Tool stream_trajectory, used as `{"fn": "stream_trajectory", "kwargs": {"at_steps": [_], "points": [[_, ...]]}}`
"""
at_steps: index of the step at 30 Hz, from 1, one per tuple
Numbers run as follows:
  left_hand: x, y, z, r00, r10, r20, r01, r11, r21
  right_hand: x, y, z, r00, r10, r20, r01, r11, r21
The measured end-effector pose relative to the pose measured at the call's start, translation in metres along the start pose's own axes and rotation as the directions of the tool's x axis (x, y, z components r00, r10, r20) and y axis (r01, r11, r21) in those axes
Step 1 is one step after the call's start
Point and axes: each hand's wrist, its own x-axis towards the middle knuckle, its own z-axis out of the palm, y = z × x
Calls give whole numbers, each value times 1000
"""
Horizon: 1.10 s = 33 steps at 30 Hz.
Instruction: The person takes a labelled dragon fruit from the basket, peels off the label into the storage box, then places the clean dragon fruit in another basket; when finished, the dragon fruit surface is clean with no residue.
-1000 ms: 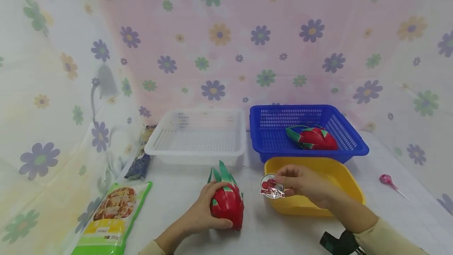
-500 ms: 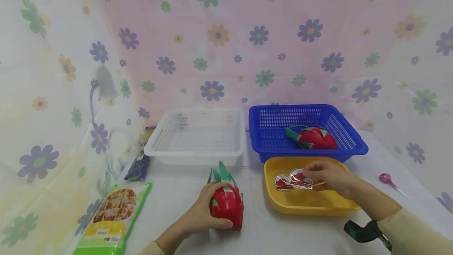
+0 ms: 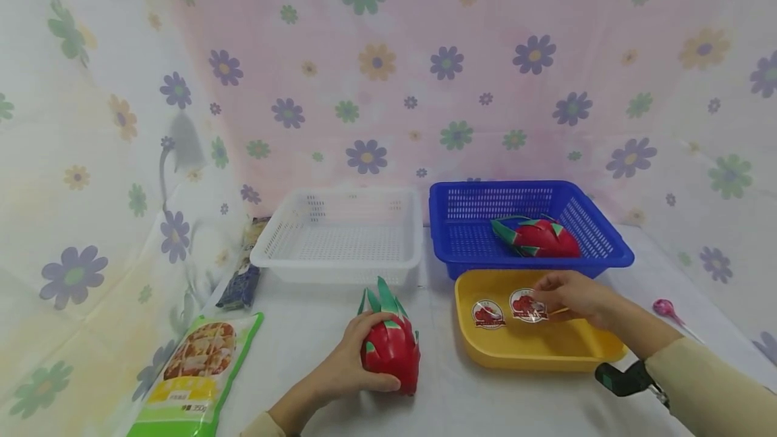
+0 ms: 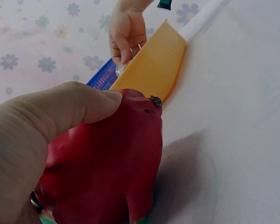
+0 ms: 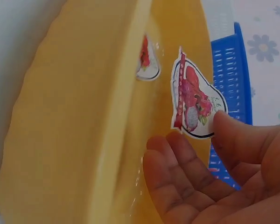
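A red dragon fruit (image 3: 393, 357) with green leaf tips stands on the white cloth, gripped from its left side by my left hand (image 3: 347, 364). In the left wrist view the thumb lies along the top of the dragon fruit (image 4: 107, 158). My right hand (image 3: 577, 299) is over the yellow basin (image 3: 540, 359), pinching a round sticker (image 3: 527, 306) printed with dragon fruit. The right wrist view shows the thumb on the edge of this sticker (image 5: 196, 100), other fingers loosely bent below. A matching sticker (image 3: 487, 314) lies in the basin, to the left.
Behind the basin stands a blue basket (image 3: 470, 238) containing another dragon fruit (image 3: 546, 238). A white basket (image 3: 334, 264) is beside it. Food bags line the left side, one green (image 3: 197, 369) and one dark (image 3: 241, 286). A pink lollipop (image 3: 664, 309) lies at right.
My right hand has moved right with a sticker, from the basin's left edge to over its middle. A second sticker now shows inside the basin. My left hand has kept its grip on the dragon fruit.
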Motion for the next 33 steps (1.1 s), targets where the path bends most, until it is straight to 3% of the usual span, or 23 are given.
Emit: {"fn": "stream_trajectory", "kwargs": {"at_steps": [7, 15, 33], "points": [[3, 2, -3, 1000, 16, 1, -16, 1000, 8, 4, 2, -5, 1000, -2, -29, 0, 997, -82], [2, 3, -5, 1000, 17, -1, -17, 1000, 17, 6, 3, -5, 999, 5, -45, -10, 995, -98], [0, 2, 0, 1000, -4, -2, 4, 1000, 8, 16, 14, 16, 997, -42, -59, 32, 986, -162]]}}
